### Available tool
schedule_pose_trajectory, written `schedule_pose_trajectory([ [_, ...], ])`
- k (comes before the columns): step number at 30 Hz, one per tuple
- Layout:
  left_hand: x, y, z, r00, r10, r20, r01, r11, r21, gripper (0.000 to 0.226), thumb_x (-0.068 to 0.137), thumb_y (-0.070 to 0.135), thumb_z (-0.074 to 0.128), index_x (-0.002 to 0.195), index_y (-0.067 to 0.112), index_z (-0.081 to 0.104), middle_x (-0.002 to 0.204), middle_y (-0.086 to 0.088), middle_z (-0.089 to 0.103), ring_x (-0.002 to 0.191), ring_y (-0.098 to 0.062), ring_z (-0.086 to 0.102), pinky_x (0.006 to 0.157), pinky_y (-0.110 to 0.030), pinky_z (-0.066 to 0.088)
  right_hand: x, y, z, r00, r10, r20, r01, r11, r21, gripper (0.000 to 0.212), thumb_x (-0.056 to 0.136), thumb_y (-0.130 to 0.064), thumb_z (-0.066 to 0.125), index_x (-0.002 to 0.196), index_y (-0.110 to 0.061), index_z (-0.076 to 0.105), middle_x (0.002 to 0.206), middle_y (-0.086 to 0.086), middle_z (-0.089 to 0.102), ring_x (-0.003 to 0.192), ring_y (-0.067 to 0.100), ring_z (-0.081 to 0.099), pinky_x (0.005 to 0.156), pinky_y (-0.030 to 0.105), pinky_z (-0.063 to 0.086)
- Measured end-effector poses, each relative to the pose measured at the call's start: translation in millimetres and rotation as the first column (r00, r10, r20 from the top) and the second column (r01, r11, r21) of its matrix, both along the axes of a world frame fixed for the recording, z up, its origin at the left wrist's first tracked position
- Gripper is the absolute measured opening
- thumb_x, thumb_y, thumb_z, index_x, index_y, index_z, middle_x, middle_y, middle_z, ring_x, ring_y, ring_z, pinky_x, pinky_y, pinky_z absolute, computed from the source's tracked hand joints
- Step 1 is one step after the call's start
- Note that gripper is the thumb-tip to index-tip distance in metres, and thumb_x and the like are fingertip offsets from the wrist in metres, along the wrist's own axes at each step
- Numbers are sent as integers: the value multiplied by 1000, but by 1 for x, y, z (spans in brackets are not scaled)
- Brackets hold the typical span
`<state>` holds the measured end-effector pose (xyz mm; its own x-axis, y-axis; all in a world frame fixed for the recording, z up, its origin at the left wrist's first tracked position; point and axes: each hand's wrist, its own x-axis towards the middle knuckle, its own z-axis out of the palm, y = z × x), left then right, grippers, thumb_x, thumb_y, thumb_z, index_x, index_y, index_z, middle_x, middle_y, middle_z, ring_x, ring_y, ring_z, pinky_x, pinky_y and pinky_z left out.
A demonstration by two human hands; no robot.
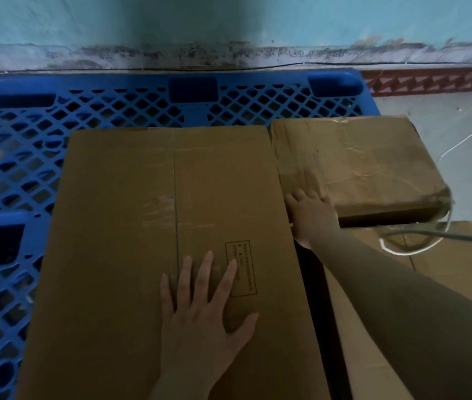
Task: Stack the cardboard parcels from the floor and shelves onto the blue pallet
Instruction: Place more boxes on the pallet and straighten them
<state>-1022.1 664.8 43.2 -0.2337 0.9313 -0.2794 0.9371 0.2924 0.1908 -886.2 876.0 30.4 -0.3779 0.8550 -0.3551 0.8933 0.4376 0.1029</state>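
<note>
A large flat cardboard parcel (pixel 148 226) lies on the blue lattice pallet (pixel 21 157), with a printed label box near its right edge. My left hand (pixel 203 319) rests flat on its top, fingers spread. To the right sits a smaller, creased, taped parcel (pixel 367 166) at the pallet's far right corner. My right hand (pixel 310 215) reaches into the gap between the two parcels and presses against the smaller parcel's near left corner; whether its fingers grip it is hidden. Another cardboard parcel (pixel 379 356) lies lower at the right, under my right forearm.
A pale blue wall (pixel 229 21) with a stained base runs along the pallet's far side. A red patterned skirting (pixel 431 82) and white floor lie at the right. A white cord (pixel 411 249) and a thin rod cross the lower right parcel.
</note>
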Motion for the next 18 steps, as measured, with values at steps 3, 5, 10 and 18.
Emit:
schedule_pose_trajectory([
  [3,-1,1,0,1000,0,-2,0,1000,4,79,69,79,35,137,39,37,142,-1,45,133,-29,30,108,-51,9,13,-10,1,1000,8,-27,-8,1000,1,47,86,-41,55,129,-25,42,130,0,46,126,25,38,106,44,31],
  [5,-1,0,-1,1000,-5,-18,5,1000,7,80,68,79,35,137,38,37,142,-1,44,132,-29,31,107,-53,14,18,-18,4,999,-9,-35,9,1000,-12,45,88,-40,53,129,-25,41,129,0,46,125,25,39,104,42,31],
  [10,-1,0,0,999,3,-32,-3,1000,-8,76,71,78,32,136,39,38,141,0,41,132,-29,31,105,-54,16,18,-29,8,991,-112,-69,108,993,-47,53,88,-36,55,135,-23,35,135,1,42,129,24,36,105,42,32],
  [18,-4,-1,9,1000,8,0,-8,996,-90,77,75,81,12,142,44,23,148,1,38,137,-26,24,107,-51,11,119,-72,14,764,-587,-267,594,802,-63,77,85,-65,43,148,-31,15,160,-2,3,147,20,-3,116,54,0],
])
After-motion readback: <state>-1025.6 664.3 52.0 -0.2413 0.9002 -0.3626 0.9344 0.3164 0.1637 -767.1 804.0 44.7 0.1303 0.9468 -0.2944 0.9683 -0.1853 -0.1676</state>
